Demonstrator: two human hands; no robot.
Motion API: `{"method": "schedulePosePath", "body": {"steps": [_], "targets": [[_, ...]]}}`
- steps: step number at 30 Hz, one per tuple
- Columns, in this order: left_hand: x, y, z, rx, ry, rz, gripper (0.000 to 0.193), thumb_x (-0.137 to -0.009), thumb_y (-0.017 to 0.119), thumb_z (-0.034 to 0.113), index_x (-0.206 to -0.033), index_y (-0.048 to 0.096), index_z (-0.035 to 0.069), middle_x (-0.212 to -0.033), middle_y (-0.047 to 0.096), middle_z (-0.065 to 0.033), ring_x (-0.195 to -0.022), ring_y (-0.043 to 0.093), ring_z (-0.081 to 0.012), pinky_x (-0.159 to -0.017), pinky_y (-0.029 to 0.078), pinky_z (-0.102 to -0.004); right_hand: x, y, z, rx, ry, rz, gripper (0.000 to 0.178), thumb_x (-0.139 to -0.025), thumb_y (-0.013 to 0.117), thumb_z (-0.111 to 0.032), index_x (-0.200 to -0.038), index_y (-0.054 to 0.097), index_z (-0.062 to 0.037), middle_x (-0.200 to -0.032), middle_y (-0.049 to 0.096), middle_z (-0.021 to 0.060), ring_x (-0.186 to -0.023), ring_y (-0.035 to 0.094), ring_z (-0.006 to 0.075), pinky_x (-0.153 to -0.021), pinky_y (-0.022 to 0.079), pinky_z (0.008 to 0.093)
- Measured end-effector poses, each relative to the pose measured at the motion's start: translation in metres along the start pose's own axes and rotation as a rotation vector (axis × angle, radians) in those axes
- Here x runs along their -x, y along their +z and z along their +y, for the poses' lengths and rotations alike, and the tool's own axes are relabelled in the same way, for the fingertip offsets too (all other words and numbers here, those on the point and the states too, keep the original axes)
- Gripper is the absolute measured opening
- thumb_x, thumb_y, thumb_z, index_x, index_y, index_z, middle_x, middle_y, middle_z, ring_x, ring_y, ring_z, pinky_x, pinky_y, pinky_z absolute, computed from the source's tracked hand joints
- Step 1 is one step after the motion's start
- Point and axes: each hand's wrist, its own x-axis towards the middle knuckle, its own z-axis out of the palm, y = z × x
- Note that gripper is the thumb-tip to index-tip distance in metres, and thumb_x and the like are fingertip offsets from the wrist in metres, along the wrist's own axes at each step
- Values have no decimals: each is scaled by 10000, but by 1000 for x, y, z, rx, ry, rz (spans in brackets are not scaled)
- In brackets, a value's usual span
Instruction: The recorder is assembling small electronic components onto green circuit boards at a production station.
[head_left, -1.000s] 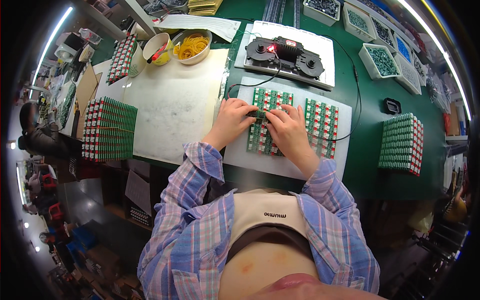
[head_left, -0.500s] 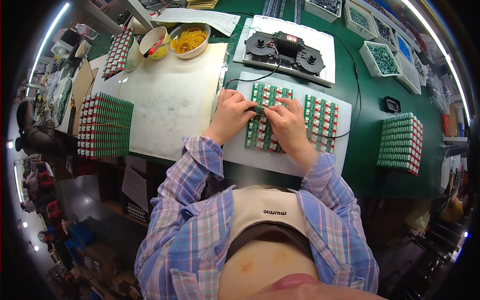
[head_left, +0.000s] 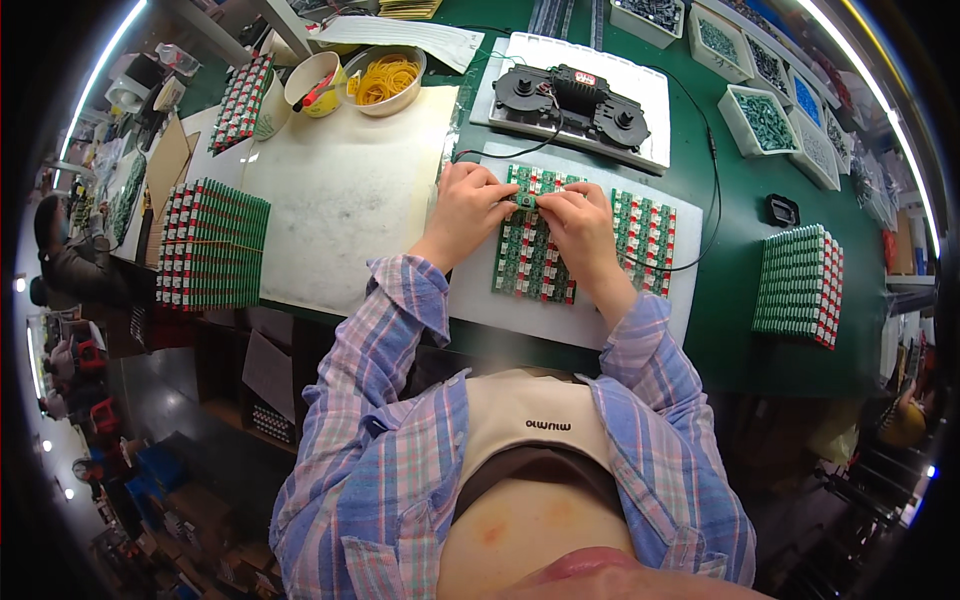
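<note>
Between the fingertips of both hands is a small green circuit board [head_left: 525, 202] with a dark square part on its face. My left hand [head_left: 462, 215] pinches its left end, and my right hand [head_left: 583, 228] pinches its right end. Just beneath them lies a green circuit board panel [head_left: 530, 262] with rows of red and white parts, partly covered by my right hand. A second such panel [head_left: 650, 235] lies to its right. Both panels rest on a white foam sheet [head_left: 470, 300].
Beyond the sheet sits a black device with two round dials [head_left: 575, 100] on white foam, its black cable looping right. Banded board stacks stand left [head_left: 215, 245] and right [head_left: 800, 290]. A rubber-band bowl [head_left: 388, 105] and parts trays [head_left: 760, 118] stand farther back.
Both hands have shifted slightly away from me with the small circuit board. The board now shows its face with the dark square part more plainly.
</note>
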Motion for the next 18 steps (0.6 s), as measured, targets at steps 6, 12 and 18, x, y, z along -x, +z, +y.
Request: {"method": "schedulePosePath", "body": {"steps": [6,12,18], "targets": [[3,11,-5,-25,2,21,217,-825,757,155,-1037,787,117,-933,643,-8,-1005,536,-211,-978,389,-352,5,9,7,49,-7,6,184,-827,731,-127,-1008,737,-163,-1015,715,-41,-1024,602,237,-1014,440,449],[4,11,-6,24,-76,-28,217,-826,755,159,-1038,787,128,-951,646,-11,-1009,536,-208,-974,400,-347,10,10,0,234,-69,-5,211,-845,726,-158,-1055,731,-179,-1063,704,-31,-1079,593,245,-1082,392,505],[4,11,-6,21,-105,-48,224,-826,752,159,-1045,786,138,-971,650,-14,-1013,541,-213,-982,402,-346,10,6,-9,254,-60,-60,259,-856,725,-184,-1115,720,-185,-1143,677,-10,-1148,572,254,-1102,374,531]]}}
